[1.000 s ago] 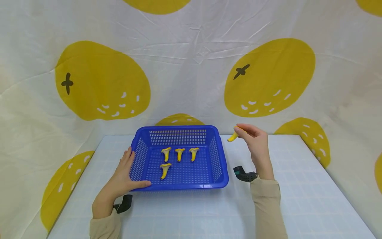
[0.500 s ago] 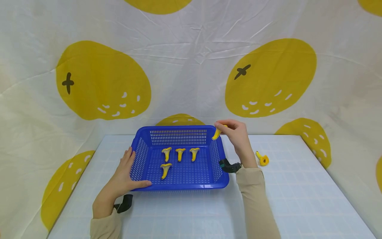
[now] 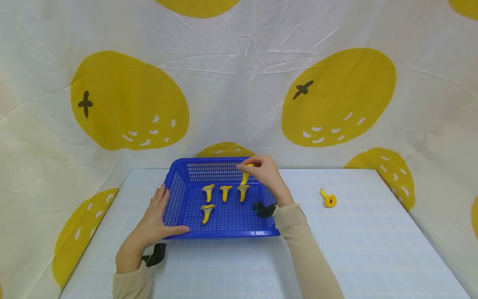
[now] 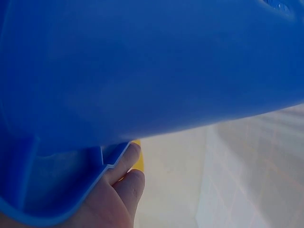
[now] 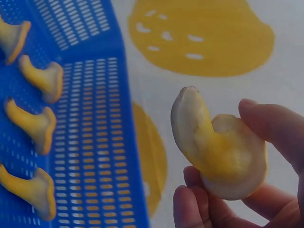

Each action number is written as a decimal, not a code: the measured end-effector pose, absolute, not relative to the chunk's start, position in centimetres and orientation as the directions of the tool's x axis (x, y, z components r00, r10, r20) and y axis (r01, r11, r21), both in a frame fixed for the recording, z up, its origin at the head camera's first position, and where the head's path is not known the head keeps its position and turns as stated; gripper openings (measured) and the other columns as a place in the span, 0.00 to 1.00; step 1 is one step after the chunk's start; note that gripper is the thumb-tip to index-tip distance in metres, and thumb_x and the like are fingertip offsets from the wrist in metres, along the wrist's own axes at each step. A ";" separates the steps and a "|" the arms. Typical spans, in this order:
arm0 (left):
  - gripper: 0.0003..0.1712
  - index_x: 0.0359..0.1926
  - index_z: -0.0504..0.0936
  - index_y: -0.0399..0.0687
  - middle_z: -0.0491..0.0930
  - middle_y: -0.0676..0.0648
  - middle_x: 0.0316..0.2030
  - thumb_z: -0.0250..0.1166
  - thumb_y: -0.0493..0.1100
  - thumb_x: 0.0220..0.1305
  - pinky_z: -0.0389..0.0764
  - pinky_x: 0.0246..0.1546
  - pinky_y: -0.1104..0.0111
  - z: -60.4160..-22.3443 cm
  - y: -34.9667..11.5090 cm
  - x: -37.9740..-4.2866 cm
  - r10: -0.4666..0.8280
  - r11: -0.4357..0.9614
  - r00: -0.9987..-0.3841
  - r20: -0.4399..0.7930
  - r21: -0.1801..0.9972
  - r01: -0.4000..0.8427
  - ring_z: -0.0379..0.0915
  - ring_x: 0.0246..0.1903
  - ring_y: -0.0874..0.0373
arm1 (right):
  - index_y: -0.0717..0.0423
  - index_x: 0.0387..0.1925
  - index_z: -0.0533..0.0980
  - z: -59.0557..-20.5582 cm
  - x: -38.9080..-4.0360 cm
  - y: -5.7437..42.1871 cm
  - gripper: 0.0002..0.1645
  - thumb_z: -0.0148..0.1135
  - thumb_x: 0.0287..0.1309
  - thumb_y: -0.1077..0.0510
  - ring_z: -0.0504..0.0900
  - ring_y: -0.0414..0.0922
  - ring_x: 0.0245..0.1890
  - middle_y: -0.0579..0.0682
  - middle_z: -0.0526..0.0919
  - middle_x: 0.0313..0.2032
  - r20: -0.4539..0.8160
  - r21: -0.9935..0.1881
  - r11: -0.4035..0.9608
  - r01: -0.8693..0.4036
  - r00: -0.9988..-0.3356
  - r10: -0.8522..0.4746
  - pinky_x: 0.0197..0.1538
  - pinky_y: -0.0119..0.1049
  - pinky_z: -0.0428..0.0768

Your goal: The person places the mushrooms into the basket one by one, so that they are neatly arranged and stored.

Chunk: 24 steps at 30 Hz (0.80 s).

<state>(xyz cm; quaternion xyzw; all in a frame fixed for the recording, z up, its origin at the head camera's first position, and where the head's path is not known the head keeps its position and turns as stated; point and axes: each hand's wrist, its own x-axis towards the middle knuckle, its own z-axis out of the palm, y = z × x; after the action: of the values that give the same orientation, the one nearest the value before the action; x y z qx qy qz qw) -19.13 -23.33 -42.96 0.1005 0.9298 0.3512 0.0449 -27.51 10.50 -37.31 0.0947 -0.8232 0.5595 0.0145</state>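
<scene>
A white cloth (image 3: 231, 104) with big yellow fruit shapes stands behind a pale table (image 3: 373, 249), and on this table rests a blue basket (image 3: 224, 234). The left hand (image 3: 149, 222) is spread wide at the near left corner of the basket, its thumb lying on the near rim. The right hand (image 3: 267, 172) makes a narrow pinch, and it holds the yellow mushroom (image 3: 245, 177) by the cap, above the far right part of the basket. This piece looks light and rather stiff, perhaps plastic; its smooth surface may slip a little, and the thin edge of the cap seems the most delicate part. The sides of the cap, or the thick stem, should be good places to take hold. Its long axis goes from cap to stem tip, with the tip pointing down and slightly left in the head view. In the basket, three mushrooms (image 3: 225, 193) lie in a row and a fourth mushroom (image 3: 207, 214) lies nearer, all with stems toward the person. A loose mushroom (image 3: 328, 199), on the table to the right, points its stem away and left.
</scene>
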 end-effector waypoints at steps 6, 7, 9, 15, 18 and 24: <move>0.77 0.77 0.34 0.35 0.24 0.37 0.77 0.78 0.61 0.46 0.38 0.65 0.29 -43.1 -23.4 -19.2 0.218 0.733 -0.976 -0.010 0.662 0.157 0.19 0.74 0.32 | 0.54 0.38 0.86 -38.5 -27.9 9.0 0.15 0.73 0.56 0.47 0.82 0.50 0.39 0.48 0.86 0.39 0.065 -0.907 0.397 -0.139 -0.979 -0.195 0.42 0.42 0.82; 0.77 0.77 0.34 0.35 0.24 0.37 0.77 0.78 0.61 0.46 0.38 0.65 0.29 -43.1 -23.5 -19.2 0.218 0.733 -0.976 -0.010 0.661 0.157 0.19 0.74 0.32 | 0.54 0.38 0.86 -38.7 -28.0 8.8 0.16 0.73 0.56 0.47 0.82 0.50 0.39 0.48 0.86 0.39 0.052 -0.908 0.397 -0.131 -0.978 -0.201 0.43 0.43 0.83; 0.77 0.77 0.34 0.35 0.24 0.37 0.77 0.78 0.61 0.46 0.38 0.64 0.29 -43.1 -23.5 -19.2 0.219 0.733 -0.976 -0.009 0.662 0.159 0.19 0.74 0.32 | 0.55 0.39 0.87 -39.0 -28.1 8.4 0.16 0.73 0.55 0.48 0.82 0.51 0.40 0.49 0.85 0.39 0.033 -0.909 0.400 -0.118 -0.976 -0.213 0.44 0.45 0.83; 0.77 0.77 0.34 0.35 0.25 0.37 0.77 0.78 0.62 0.45 0.39 0.64 0.29 -43.1 -23.5 -19.3 0.222 0.732 -0.975 -0.010 0.663 0.159 0.19 0.74 0.32 | 0.58 0.37 0.86 -40.3 -28.6 7.5 0.17 0.73 0.55 0.48 0.83 0.56 0.39 0.50 0.86 0.36 -0.031 -0.911 0.406 -0.073 -0.969 -0.244 0.46 0.49 0.84; 0.77 0.77 0.34 0.35 0.25 0.36 0.77 0.78 0.62 0.45 0.39 0.64 0.29 -43.2 -23.5 -19.3 0.222 0.736 -0.975 -0.010 0.658 0.161 0.19 0.73 0.31 | 0.58 0.36 0.86 -41.1 -28.8 7.3 0.16 0.73 0.55 0.48 0.82 0.59 0.41 0.50 0.86 0.34 -0.068 -0.905 0.422 -0.046 -0.966 -0.250 0.47 0.53 0.83; 0.77 0.77 0.34 0.36 0.24 0.38 0.77 0.78 0.62 0.45 0.40 0.64 0.29 -43.2 -23.5 -19.4 0.220 0.742 -0.975 -0.013 0.652 0.158 0.19 0.74 0.32 | 0.56 0.31 0.86 -42.0 -29.1 6.9 0.14 0.75 0.53 0.48 0.82 0.60 0.37 0.49 0.84 0.29 -0.098 -0.875 0.481 -0.047 -0.957 -0.273 0.43 0.54 0.84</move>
<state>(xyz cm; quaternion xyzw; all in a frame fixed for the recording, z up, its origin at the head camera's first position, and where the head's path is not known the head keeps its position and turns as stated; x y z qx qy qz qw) -19.39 -23.48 -43.23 0.1013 0.9321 0.3449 0.0445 -29.14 6.93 -41.98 0.0939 -0.8531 0.5007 -0.1127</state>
